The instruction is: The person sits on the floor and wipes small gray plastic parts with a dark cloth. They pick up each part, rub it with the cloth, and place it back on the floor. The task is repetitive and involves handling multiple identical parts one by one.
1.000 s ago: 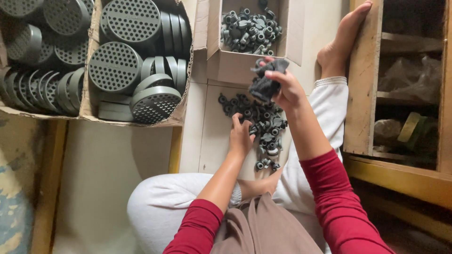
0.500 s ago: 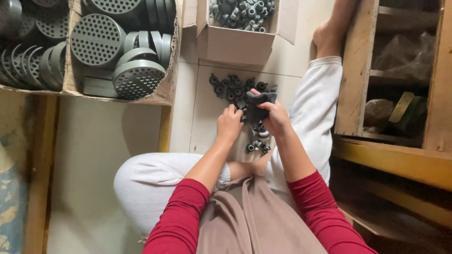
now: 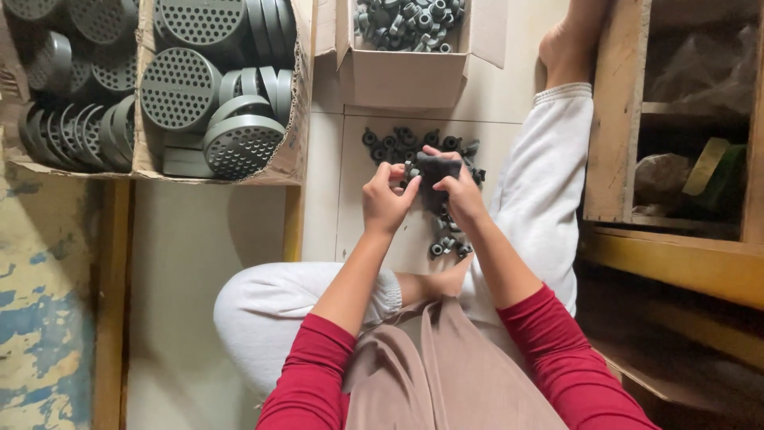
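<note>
Dark grey fitting [image 3: 436, 171] (probably plastic) held above floor.

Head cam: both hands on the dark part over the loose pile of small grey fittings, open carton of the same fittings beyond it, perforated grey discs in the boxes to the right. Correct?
Not quite. The head view shows the perforated grey discs in boxes on the left, not the right. The rest holds: left hand and right hand both on the dark part, over the loose pile, with the open carton beyond it.

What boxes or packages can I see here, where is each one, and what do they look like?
Small cardboard box: top centre on the floor, flaps open, plain brown, filled with small grey fittings.
Large cardboard box: top left, brown with worn edges, holding round grey perforated discs.
Second cardboard box: far left, beside it, with more discs.
No screens or signs visible.
</note>
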